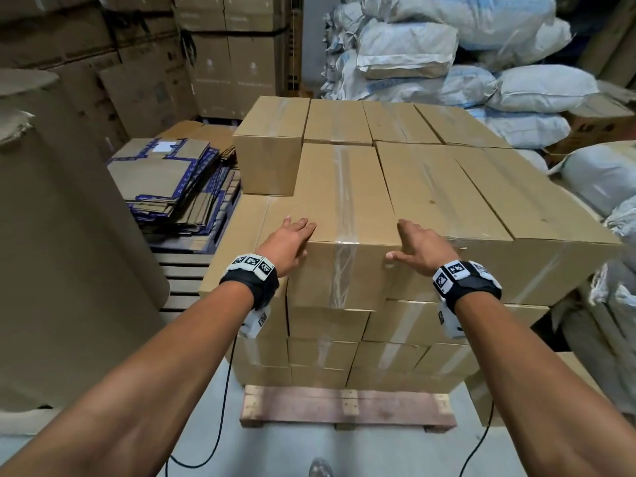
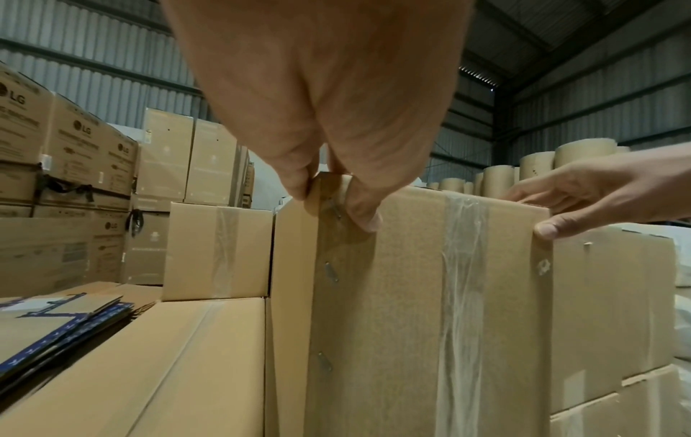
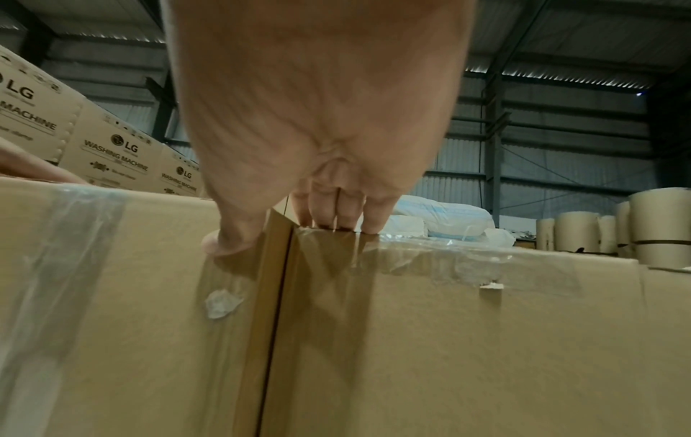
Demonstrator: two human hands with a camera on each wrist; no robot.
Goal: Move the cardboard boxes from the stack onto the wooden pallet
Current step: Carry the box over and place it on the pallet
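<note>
Both hands grip the near top box on the stack.

The left hand (image 1: 288,243) holds the box (image 1: 339,215) at its near left top corner, thumb on the front face and fingers over the left edge; the right hand (image 1: 425,247) holds the near right top corner, thumb on the front and fingers pushed into the gap beside the next box (image 1: 444,197). The box sits at the near edge of the stack's top layer, taped down its middle. The stack stands on a pallet (image 1: 347,406). Flattened cartons (image 1: 172,184) lie left of the stack, white sacks (image 1: 537,87) behind and right.
</note>
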